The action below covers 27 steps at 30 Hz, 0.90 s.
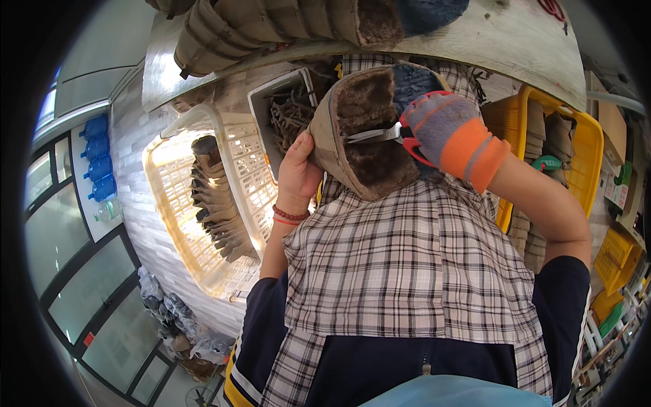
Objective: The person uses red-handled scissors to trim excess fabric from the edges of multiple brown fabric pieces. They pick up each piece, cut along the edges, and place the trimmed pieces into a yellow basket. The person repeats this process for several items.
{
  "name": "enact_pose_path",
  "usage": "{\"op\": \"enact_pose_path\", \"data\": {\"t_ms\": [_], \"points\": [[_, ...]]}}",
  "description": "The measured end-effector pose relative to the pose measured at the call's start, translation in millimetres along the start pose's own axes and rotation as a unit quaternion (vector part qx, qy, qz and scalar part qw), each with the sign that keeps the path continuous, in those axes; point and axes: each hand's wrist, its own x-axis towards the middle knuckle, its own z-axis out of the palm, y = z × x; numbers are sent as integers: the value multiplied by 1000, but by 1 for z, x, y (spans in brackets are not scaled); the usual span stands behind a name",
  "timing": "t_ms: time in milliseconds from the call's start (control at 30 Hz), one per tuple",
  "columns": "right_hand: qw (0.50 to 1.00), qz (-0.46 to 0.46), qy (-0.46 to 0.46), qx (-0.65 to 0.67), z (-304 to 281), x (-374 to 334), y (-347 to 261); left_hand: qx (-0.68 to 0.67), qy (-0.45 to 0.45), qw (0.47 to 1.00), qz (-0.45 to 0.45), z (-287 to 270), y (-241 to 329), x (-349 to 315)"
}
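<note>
A tan piece lined with brown and blue fur, like a boot upper (366, 98), sits tilted in front of my chest with its open side toward me. My left hand (300, 173) is bare and closed on its left edge, the thumb along the outside. In my right hand (451, 139), which wears a grey and orange work glove, are red-handled scissors (377, 134). Their silver blades lie over the brown fur. Whether they touch it I cannot tell. A plaid apron (400, 264) covers my lap below the piece.
Across the front runs a worktable (488, 47), bearing a row of nested fur-lined pieces (291, 24). On the left stand a cream basket (173, 230) with stacked pieces and a grey bin (258, 112) of brown scraps. A yellow crate (590, 146) holding more pieces stands right.
</note>
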Motion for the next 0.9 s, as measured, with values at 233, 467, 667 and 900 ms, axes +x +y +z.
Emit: {"op": "enact_pose_path", "data": {"t_ms": [233, 467, 667, 900], "points": [[1000, -13, 22, -4, 5, 2, 2, 16, -11, 1000, -1, 1, 0, 1], [991, -2, 120, 52, 17, -8, 11, -1, -10, 1000, -5, 1, -1, 0], [864, 94, 243, 430, 38, -58, 40, 0, -39, 999, 19, 5, 6, -8], [475, -59, 377, 793, 17, -53, -21, 110, -141, 980, 84, 119, 16, 14]]}}
